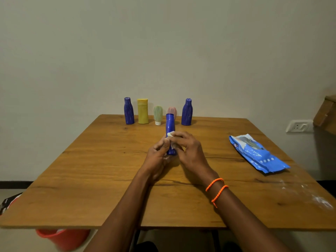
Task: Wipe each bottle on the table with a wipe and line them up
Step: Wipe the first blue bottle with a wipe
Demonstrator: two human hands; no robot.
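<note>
- While both hands meet over the middle of the wooden table [91, 170], a blue bottle [170, 124] stands upright between them, cap end up.
- Left hand [158, 155] takes the lower part of that bottle from the left side — fingers curled round it, a firm grip.
- Right hand [189, 150] comes in from the right, fingers bent over a small white wipe [170, 134] and pressing it against the bottle's body; so this grip is clenched on the wipe.
- Part of the wipe shows white above the knuckles, more of it peeks out lower between the two hands.
- On the right wrist, an orange cord bracelet [216, 190] is looped twice.
- Along the far edge of the table, near the wall, five more bottles stand upright in a row: a dark blue bottle [129, 110] at the left end, a yellow bottle [143, 111] just beside it, then a pale green tube [157, 114] resting on its white cap.
- Next comes a pink tube [172, 110], half hidden behind the held bottle, and a second dark blue bottle [187, 112] closes the row on the right.
- Off to the right of the hands, well apart from the row, a blue wipes pack [258, 153] lies flat on the table.
- Below the table's near left edge, a red bucket [63, 237] pokes out.
- On the wall at the right — a white socket [299, 126].
</note>
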